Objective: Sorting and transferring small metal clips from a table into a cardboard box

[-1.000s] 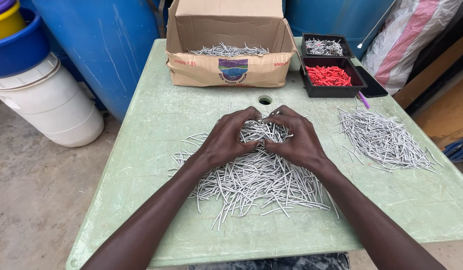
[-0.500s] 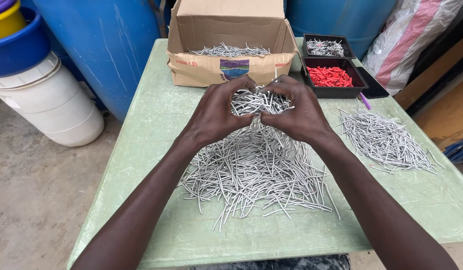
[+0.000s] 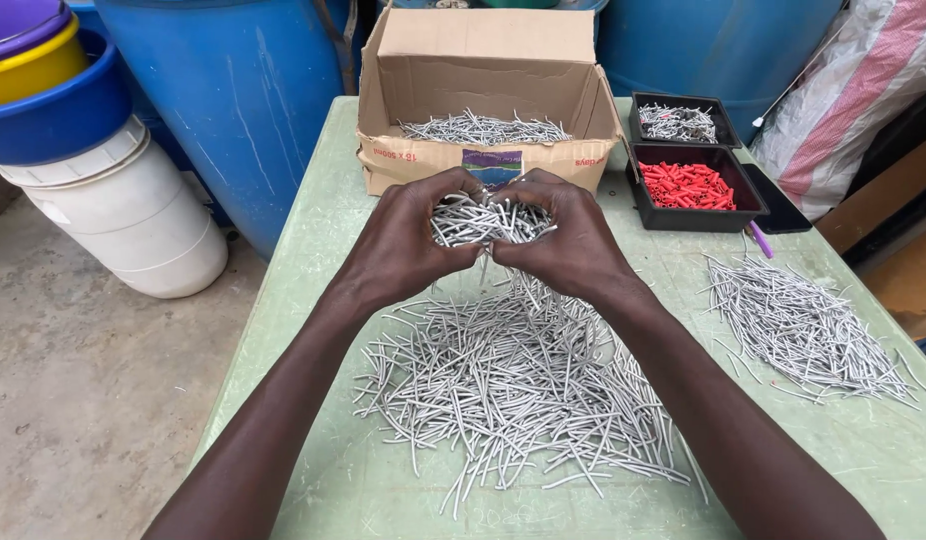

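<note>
While cupped together above the counter [image 3: 313, 230]: left hand [image 3: 408, 245] and right hand [image 3: 568, 245], closed around a bundle of nails [image 3: 483, 220]. Beneath, loose nail heap [image 3: 513, 390]. Risk, judged: strands slipping through finger gaps, scattering. Cardboard box [image 3: 483, 75] just ahead; black tray [image 3: 693, 190] right; near edge free.

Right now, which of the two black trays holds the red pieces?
The nearer black tray, just right of the cardboard box. It is filled with red plugs; the tray behind it holds only grey metal pieces.
</note>
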